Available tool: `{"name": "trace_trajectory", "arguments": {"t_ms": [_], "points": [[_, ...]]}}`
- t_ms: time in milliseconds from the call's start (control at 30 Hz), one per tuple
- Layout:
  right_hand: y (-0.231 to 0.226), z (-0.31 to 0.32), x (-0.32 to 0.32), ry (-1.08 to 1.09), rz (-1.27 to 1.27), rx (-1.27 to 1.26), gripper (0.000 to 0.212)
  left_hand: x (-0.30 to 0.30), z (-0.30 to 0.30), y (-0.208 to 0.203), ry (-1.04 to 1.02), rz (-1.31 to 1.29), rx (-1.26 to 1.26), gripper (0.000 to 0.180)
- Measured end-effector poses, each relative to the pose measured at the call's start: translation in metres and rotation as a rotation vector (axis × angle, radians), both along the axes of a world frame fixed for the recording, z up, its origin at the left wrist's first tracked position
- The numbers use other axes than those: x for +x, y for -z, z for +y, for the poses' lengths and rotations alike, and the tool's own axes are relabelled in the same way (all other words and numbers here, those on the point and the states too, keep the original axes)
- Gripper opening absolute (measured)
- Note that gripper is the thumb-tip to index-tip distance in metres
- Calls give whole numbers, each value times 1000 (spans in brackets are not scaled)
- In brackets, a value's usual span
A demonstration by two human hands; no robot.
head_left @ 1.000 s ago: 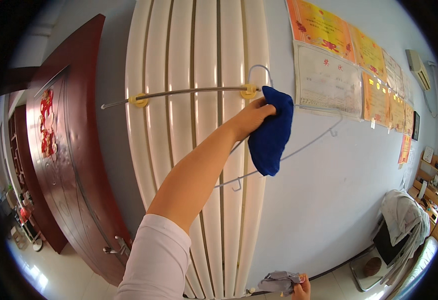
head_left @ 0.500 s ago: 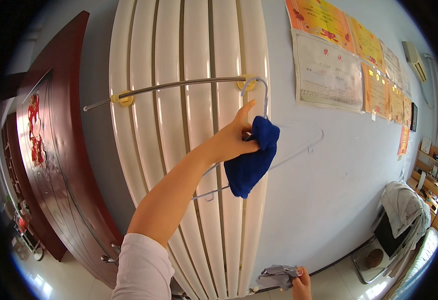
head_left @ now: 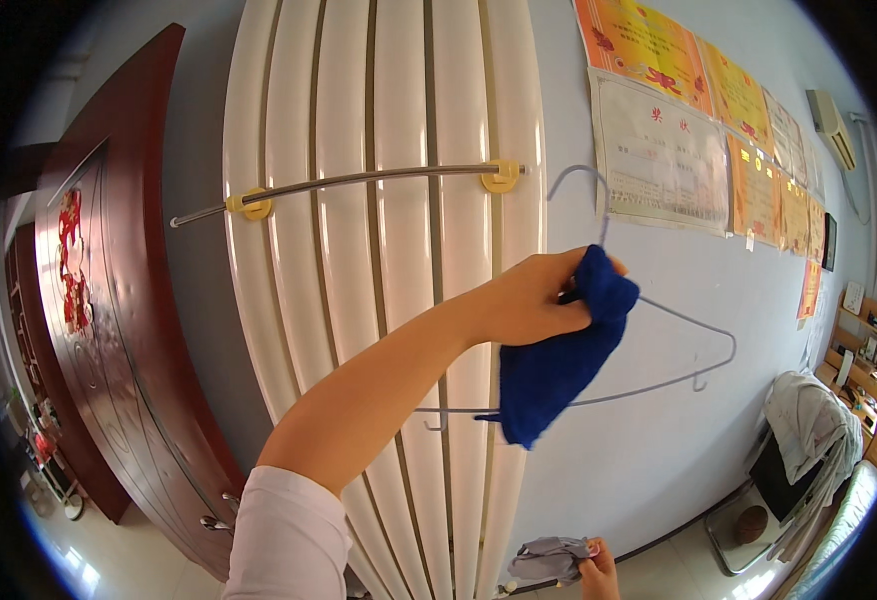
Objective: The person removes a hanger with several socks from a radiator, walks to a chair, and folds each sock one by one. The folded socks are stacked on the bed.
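Observation:
My left hand (head_left: 549,298), raised in front of the wall, is closed around a dark blue cloth (head_left: 559,370) and the neck of a grey-blue clothes hanger (head_left: 684,318). Bunched at the top, the cloth hangs down over the hanger's middle. The hanger's hook points up and stands apart from the metal rail (head_left: 379,177), to the right of its end. Low at the bottom edge, my right hand (head_left: 600,572) pinches a crumpled grey cloth (head_left: 549,558).
Behind the left arm rises a tall white radiator (head_left: 399,90), with the rail fixed across it by yellow holders (head_left: 502,177). A dark red door (head_left: 149,330) stands left. Paper certificates (head_left: 659,150) cover the right wall. Clothes (head_left: 809,415) drape a chair beside a brown ball (head_left: 751,523).
My left hand has moved right and slightly down with the hanger and blue cloth. The hook has shifted away from the rail's end, and the hanger now faces me more squarely.

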State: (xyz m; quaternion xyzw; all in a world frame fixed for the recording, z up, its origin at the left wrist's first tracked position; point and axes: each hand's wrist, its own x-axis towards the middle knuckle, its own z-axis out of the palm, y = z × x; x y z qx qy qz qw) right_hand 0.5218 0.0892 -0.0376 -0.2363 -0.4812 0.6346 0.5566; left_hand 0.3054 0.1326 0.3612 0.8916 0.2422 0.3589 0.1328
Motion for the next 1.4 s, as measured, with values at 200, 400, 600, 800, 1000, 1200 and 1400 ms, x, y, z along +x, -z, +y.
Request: {"name": "trace_trajectory", "arguments": {"t_ms": [200, 400, 600, 800, 1000, 1200, 1400], "points": [[8, 1, 8, 92, -1, 13, 30, -7, 29, -33, -170, -162, 129, 40], [8, -5, 21, 204, 33, 55, 25, -48, 40, -1, -268, -157, 144, 35], [-45, -11, 10, 193, 56, -13, 20, -56, 18, 11, -353, -73, 410, 36], [-40, 0, 18, 185, 134, 30, 20, -57, 12, 39, -344, -25, 801, 34], [-60, 11, 18, 44, 418, -49, 20, -63, -22, 127, 38, -332, 378, 37], [-73, 3, 18, 99, 333, -104, 24, -35, -81, 262, 177, -1155, -734, 54], [-83, -10, -5, 394, -349, 195, 15, -34, -79, 354, -120, -1018, -1522, 49]]}}
